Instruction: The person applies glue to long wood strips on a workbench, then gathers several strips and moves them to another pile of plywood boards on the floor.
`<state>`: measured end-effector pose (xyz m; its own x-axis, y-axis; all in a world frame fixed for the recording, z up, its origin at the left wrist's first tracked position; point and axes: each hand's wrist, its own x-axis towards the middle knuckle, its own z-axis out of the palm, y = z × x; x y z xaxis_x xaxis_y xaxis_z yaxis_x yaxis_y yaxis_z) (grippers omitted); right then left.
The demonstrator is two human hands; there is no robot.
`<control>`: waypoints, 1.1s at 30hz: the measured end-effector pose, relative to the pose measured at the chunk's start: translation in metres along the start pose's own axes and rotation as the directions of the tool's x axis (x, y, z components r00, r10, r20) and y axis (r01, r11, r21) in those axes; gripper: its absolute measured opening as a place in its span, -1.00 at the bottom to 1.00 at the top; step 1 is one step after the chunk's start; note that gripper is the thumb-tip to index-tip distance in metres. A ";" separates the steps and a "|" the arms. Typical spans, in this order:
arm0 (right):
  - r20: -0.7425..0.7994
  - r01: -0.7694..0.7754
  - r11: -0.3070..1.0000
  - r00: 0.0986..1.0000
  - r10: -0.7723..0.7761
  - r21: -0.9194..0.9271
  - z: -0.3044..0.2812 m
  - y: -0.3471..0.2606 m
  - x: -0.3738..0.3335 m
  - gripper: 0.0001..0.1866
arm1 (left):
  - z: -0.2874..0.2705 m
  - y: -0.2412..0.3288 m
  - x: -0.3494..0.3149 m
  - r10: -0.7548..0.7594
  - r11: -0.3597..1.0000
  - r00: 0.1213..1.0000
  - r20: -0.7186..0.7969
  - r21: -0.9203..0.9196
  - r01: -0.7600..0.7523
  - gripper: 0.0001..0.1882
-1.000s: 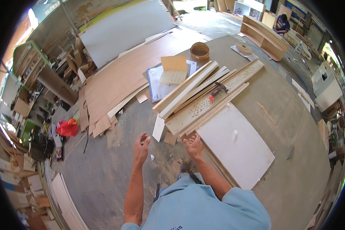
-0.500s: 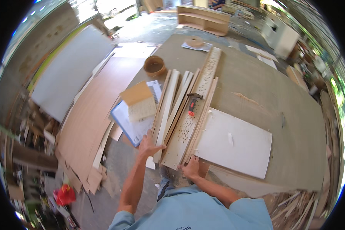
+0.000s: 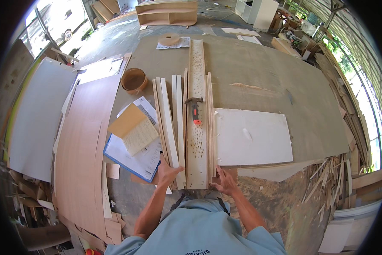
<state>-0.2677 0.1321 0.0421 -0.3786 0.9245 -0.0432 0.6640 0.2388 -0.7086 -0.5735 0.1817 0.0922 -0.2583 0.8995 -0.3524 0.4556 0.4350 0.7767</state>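
Observation:
My left hand (image 3: 168, 171) rests with thumb and fingers spread against the near end of several narrow wood strips (image 3: 169, 123), some white-faced. The thumb reaches across the strips' tops. Beside them lies a long pale board (image 3: 197, 174) scattered with small dark bits, perhaps nails or holes. A claw hammer (image 3: 195, 111) with a black and red handle lies on the board. Thin strips (image 3: 210, 127) run along the board's right side. At their near end is my right hand (image 3: 226, 180), its fingers apart and the thumb pointing toward the board's end.
Left of the strips are an open notebook (image 3: 142, 138), a blue clipboard (image 3: 127, 159) with papers and a brown tape roll (image 3: 134, 80). A white panel (image 3: 252, 136) lies at right on the large worktable (image 3: 259, 63). Another roll (image 3: 169, 40) sits farther back. Scrap wood (image 3: 327, 182) lies at lower right.
My view has turned, so the boards now point straight away from me. My right hand has opened from a closer grip at the strip ends; my left hand stays against the left strips.

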 end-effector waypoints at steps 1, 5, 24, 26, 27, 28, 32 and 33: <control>-0.025 0.060 0.996 0.998 -0.062 -0.071 0.003 0.000 -0.002 -0.10 | 0.000 0.002 0.001 -0.013 1.000 1.000 -0.001 0.012 0.013 0.24; -0.157 0.205 0.951 0.957 -0.245 -0.233 0.011 -0.008 0.002 -0.32 | 0.002 0.010 0.001 -0.040 0.995 0.999 -0.004 0.095 0.040 0.32; -0.094 -0.464 0.740 0.814 0.573 0.486 0.009 -0.025 0.114 -0.61 | 0.001 -0.010 0.012 0.051 0.989 0.998 0.032 -0.138 -0.046 0.34; 0.032 -0.369 0.533 0.842 0.538 0.761 0.008 -0.028 0.119 -0.75 | -0.002 -0.015 0.016 0.095 0.974 0.994 0.053 -0.213 -0.082 0.33; 0.071 -0.337 0.445 0.855 0.515 0.830 0.008 -0.042 0.120 -0.80 | -0.002 -0.016 0.017 0.118 0.964 0.992 0.052 -0.245 -0.102 0.31; 0.106 -0.304 0.348 0.867 0.486 0.887 0.012 -0.054 0.123 -0.81 | -0.003 -0.017 0.017 0.140 0.953 0.989 0.049 -0.277 -0.122 0.30; 0.050 -0.442 0.617 0.836 0.546 0.651 0.084 -0.072 0.137 -0.74 | -0.008 -0.019 0.020 0.138 0.888 0.983 0.120 -0.455 -0.069 0.24; -0.059 -0.439 0.688 0.818 0.572 0.578 0.097 -0.082 0.135 -0.73 | -0.008 -0.014 0.019 0.091 0.851 0.983 0.157 -0.525 0.006 0.22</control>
<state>-0.4357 0.2084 0.0264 0.1085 0.9105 -0.3991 0.2502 -0.4135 -0.8754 -0.5910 0.1920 0.0789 -0.0789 0.9303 -0.3582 -0.0614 0.3541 0.9332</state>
